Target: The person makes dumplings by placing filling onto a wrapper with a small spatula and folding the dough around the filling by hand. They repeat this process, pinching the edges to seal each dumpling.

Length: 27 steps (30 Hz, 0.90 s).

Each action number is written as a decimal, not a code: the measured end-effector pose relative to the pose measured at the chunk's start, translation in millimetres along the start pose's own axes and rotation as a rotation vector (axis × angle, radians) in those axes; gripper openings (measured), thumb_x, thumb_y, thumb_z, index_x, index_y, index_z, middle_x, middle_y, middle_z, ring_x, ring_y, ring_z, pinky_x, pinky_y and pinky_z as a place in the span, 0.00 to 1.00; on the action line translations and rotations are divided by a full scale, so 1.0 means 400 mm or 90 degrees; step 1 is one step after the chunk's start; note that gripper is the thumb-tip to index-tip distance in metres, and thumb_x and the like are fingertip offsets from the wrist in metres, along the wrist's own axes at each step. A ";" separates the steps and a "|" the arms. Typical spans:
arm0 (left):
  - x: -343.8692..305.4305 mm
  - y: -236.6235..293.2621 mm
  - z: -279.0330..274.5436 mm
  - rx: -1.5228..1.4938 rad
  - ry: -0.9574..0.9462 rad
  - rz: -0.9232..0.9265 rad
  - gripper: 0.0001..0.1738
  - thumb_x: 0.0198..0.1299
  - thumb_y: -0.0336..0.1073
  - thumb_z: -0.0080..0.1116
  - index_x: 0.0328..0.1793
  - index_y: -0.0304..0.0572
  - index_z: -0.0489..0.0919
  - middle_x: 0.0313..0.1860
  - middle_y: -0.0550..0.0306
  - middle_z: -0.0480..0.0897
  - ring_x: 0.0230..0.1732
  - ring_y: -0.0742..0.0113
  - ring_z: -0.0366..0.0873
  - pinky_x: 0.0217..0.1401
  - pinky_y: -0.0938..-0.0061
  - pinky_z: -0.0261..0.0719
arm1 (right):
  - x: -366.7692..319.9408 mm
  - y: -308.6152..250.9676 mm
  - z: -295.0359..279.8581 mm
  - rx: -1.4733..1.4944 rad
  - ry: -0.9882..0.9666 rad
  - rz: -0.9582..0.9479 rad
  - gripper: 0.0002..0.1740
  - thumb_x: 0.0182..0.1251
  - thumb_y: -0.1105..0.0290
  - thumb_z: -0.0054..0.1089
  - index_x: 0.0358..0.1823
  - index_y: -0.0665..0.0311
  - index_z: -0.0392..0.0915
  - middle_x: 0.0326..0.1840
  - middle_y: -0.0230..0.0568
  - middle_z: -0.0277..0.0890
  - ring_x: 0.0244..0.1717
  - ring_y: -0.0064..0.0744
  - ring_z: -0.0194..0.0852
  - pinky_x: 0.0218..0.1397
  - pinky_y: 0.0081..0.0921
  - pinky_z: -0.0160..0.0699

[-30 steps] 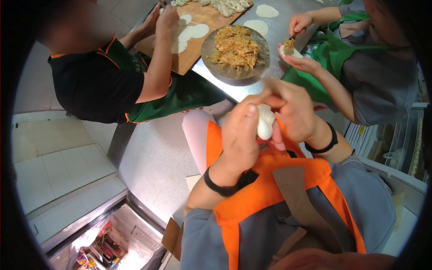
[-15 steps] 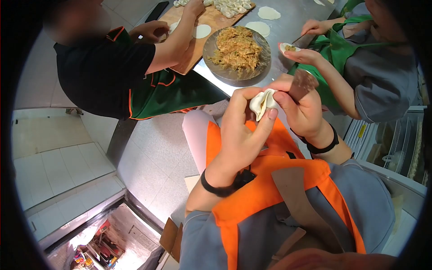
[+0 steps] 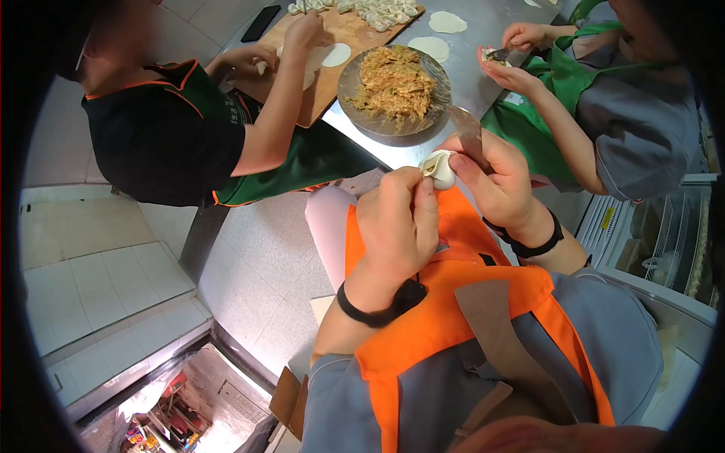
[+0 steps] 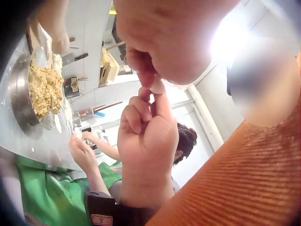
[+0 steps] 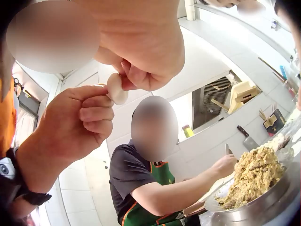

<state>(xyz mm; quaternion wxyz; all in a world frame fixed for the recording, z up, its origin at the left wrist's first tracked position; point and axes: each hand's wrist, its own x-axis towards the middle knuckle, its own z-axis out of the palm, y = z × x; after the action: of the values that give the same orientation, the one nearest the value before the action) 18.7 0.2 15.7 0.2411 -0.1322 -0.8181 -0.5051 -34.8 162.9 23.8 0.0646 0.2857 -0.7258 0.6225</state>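
Note:
A white dumpling (image 3: 439,171) with a pleated, partly open edge is held up in front of the orange apron. My left hand (image 3: 396,219) pinches its near edge between thumb and index finger. On the other side, my right hand (image 3: 495,181) holds the dumpling by thumb and fingers. A flat metal spatula (image 3: 468,130) also sits in my right hand, its blade jutting toward the bowl. In the right wrist view the dumpling (image 5: 116,89) shows smooth and rounded between both hands' fingertips. The left wrist view mostly hides it behind the fingers.
A metal bowl (image 3: 349,81) heaped with filling (image 3: 396,83) stands at the table's near edge. Behind it lie round wrappers (image 3: 429,47) and a wooden board (image 3: 321,83) with finished dumplings (image 3: 385,11). One person works at the left; another, at right, fills a wrapper.
The dumpling has turned between my hands. My left fingers shifted from around it to a pinch at its edge. The spatula blade, blurred earlier, now points up toward the bowl.

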 end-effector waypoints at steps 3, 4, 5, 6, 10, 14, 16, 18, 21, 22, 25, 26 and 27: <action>-0.003 0.010 0.010 -0.284 -0.001 -0.176 0.09 0.66 0.26 0.57 0.50 0.34 0.72 0.23 0.57 0.78 0.20 0.70 0.74 0.25 0.76 0.71 | -0.007 0.001 0.006 0.067 0.029 0.058 0.06 0.69 0.76 0.58 0.43 0.72 0.77 0.30 0.36 0.74 0.29 0.22 0.69 0.32 0.21 0.67; -0.001 0.014 0.012 -0.411 0.002 -0.242 0.09 0.67 0.27 0.56 0.51 0.34 0.71 0.22 0.59 0.77 0.20 0.73 0.73 0.25 0.78 0.71 | -0.009 0.002 0.007 0.098 0.044 0.080 0.06 0.69 0.76 0.58 0.43 0.73 0.77 0.30 0.36 0.73 0.29 0.21 0.68 0.32 0.21 0.67; 0.001 0.013 0.006 -0.433 -0.019 -0.238 0.09 0.68 0.27 0.55 0.51 0.34 0.71 0.22 0.60 0.77 0.21 0.75 0.73 0.26 0.79 0.71 | -0.009 0.002 0.002 0.081 0.030 0.071 0.06 0.69 0.77 0.59 0.42 0.73 0.77 0.30 0.36 0.73 0.28 0.22 0.69 0.32 0.21 0.67; 0.005 0.007 -0.007 -0.456 -0.041 -0.234 0.10 0.68 0.27 0.55 0.52 0.35 0.70 0.23 0.60 0.77 0.21 0.77 0.73 0.26 0.79 0.71 | -0.008 0.004 -0.007 0.064 0.016 0.062 0.06 0.68 0.77 0.59 0.42 0.73 0.77 0.29 0.36 0.73 0.28 0.22 0.69 0.32 0.21 0.67; 0.012 0.000 -0.013 -0.289 -0.074 -0.193 0.06 0.69 0.26 0.54 0.49 0.35 0.71 0.24 0.59 0.79 0.23 0.75 0.75 0.26 0.78 0.72 | 0.005 0.010 -0.022 -0.033 -0.027 -0.031 0.05 0.67 0.77 0.59 0.40 0.72 0.77 0.28 0.37 0.72 0.27 0.24 0.71 0.31 0.22 0.68; 0.014 -0.006 0.001 -0.198 -0.064 -0.161 0.04 0.69 0.27 0.54 0.45 0.35 0.72 0.23 0.58 0.78 0.21 0.71 0.75 0.25 0.74 0.72 | 0.006 0.010 -0.024 -0.053 -0.063 -0.048 0.04 0.67 0.77 0.59 0.39 0.71 0.77 0.27 0.37 0.73 0.27 0.24 0.72 0.31 0.23 0.68; 0.010 -0.013 0.004 -0.119 -0.057 -0.120 0.03 0.69 0.27 0.54 0.44 0.36 0.72 0.23 0.57 0.78 0.21 0.70 0.75 0.24 0.73 0.72 | 0.004 0.011 -0.027 -0.061 -0.071 -0.034 0.04 0.68 0.77 0.58 0.39 0.71 0.77 0.28 0.36 0.74 0.29 0.22 0.73 0.31 0.22 0.69; 0.009 -0.013 0.005 -0.076 -0.049 -0.098 0.03 0.70 0.27 0.53 0.43 0.36 0.72 0.23 0.56 0.78 0.20 0.70 0.75 0.24 0.74 0.72 | -0.006 0.007 -0.011 0.013 -0.030 0.037 0.05 0.69 0.76 0.59 0.40 0.71 0.77 0.30 0.34 0.76 0.31 0.18 0.73 0.32 0.20 0.70; 0.008 -0.004 0.011 -0.154 -0.041 -0.144 0.04 0.73 0.29 0.49 0.44 0.36 0.71 0.24 0.57 0.77 0.21 0.74 0.73 0.23 0.78 0.70 | -0.011 -0.010 -0.018 0.068 -0.039 0.139 0.06 0.70 0.74 0.58 0.41 0.71 0.77 0.32 0.31 0.77 0.33 0.13 0.72 0.34 0.17 0.72; 0.010 0.006 0.016 -0.239 -0.041 -0.192 0.05 0.74 0.30 0.47 0.45 0.36 0.71 0.25 0.58 0.77 0.21 0.77 0.72 0.23 0.81 0.68 | -0.011 -0.014 -0.023 0.077 -0.054 0.173 0.06 0.71 0.74 0.58 0.42 0.71 0.77 0.32 0.30 0.77 0.34 0.12 0.72 0.35 0.16 0.72; 0.025 0.021 0.008 -0.426 -0.032 -0.275 0.08 0.76 0.32 0.43 0.47 0.36 0.72 0.27 0.58 0.77 0.22 0.79 0.71 0.23 0.84 0.68 | -0.007 0.000 -0.028 0.095 -0.033 0.133 0.06 0.71 0.73 0.58 0.42 0.70 0.76 0.32 0.28 0.75 0.33 0.11 0.70 0.33 0.16 0.71; 0.029 0.021 0.002 -0.478 -0.029 -0.293 0.09 0.76 0.32 0.43 0.48 0.36 0.73 0.28 0.58 0.77 0.22 0.79 0.71 0.23 0.84 0.69 | -0.005 0.003 -0.030 0.091 -0.042 0.127 0.06 0.71 0.73 0.58 0.41 0.70 0.76 0.31 0.28 0.75 0.32 0.11 0.70 0.33 0.16 0.71; 0.032 0.013 -0.005 -0.434 -0.042 -0.295 0.08 0.76 0.31 0.44 0.48 0.35 0.73 0.27 0.59 0.77 0.23 0.79 0.72 0.24 0.83 0.70 | -0.004 0.005 -0.033 0.087 -0.052 0.121 0.06 0.71 0.73 0.57 0.41 0.70 0.76 0.31 0.28 0.75 0.31 0.11 0.70 0.32 0.16 0.70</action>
<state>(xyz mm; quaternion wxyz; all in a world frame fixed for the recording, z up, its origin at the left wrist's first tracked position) 11.0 0.5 27.3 0.0370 -0.0332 -0.6195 -0.7835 -38.1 175.9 24.1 -0.0439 0.2445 -0.7073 0.6618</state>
